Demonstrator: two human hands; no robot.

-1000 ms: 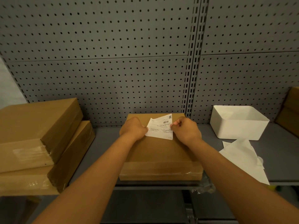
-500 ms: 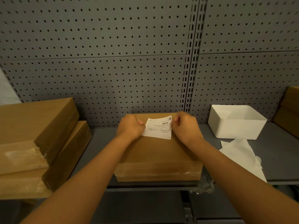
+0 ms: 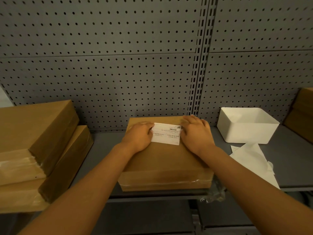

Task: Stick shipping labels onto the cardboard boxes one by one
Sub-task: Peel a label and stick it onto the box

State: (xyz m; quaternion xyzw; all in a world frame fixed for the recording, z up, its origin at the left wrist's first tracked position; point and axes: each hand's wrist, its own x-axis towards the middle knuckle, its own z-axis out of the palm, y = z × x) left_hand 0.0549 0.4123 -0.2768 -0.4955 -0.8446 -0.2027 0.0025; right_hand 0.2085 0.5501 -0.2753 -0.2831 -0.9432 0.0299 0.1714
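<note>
Both hands, L hand [image 3: 138, 135] & R hand [image 3: 196, 133], press label [image 3: 166, 135] onto box [image 3: 166, 160].

**What the view leaves unclear**

The print on the shipping label [image 3: 166, 134] is too small to read. The left hand [image 3: 138, 136] covers the label's left edge; its fingertips are hidden. Stacked boxes [image 3: 33, 133] run off the left edge, another box [image 3: 303, 114] off the right.

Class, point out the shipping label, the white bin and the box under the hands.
shipping label [image 3: 166, 135]: head view, printed middle.
white bin [image 3: 243, 133]: head view, front wall.
cardboard box [image 3: 165, 160]: head view, bare top face.
</note>
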